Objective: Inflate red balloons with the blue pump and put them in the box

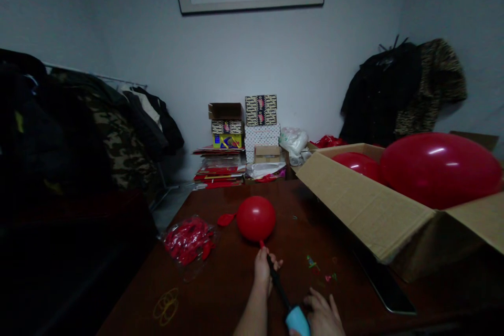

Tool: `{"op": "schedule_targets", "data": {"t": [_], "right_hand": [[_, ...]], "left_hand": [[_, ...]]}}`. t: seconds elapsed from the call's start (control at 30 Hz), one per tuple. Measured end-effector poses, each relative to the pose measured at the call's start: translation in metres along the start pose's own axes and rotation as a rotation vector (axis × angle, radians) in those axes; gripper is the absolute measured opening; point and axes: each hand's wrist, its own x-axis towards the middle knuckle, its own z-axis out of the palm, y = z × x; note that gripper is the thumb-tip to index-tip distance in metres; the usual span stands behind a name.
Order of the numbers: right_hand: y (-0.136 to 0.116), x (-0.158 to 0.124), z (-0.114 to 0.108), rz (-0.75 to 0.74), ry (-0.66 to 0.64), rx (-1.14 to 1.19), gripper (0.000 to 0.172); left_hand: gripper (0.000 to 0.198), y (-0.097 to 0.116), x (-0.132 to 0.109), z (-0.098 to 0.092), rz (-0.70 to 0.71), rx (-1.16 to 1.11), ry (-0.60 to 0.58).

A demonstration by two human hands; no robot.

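Nearest us, our right hand [323, 317] lies open, fingers spread, against the blue handle of a hand pump [297, 321]. Our left hand [264, 268] is clamped around the pump's black barrel [277, 287], just below the neck of a round red balloon [255, 219] above the tabletop [275, 210]. Beside it lies a bag of limp red balloons [188, 240] — to the right, a cardboard box [366, 205] holds big inflated balloons [439, 170].
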Motion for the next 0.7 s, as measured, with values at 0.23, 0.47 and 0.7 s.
{"op": "schedule_targets", "data": {"t": [0.23,0.47,0.7], "right_hand": [[-0.04,0.038,-0.025,0.023,0.155,0.044,0.04],[-0.041,0.031,-0.018,0.04,0.153,0.004,0.042],[-0.007,-0.001,0.013,0.032,0.126,-0.04,0.024]], "left_hand": [[0.046,-0.002,0.005,-0.002,-0.008,0.005,-0.014],[0.05,-0.002,0.003,-0.001,0.022,0.05,-0.005],[0.051,-0.001,0.003,-0.001,0.009,0.042,0.009]]}}
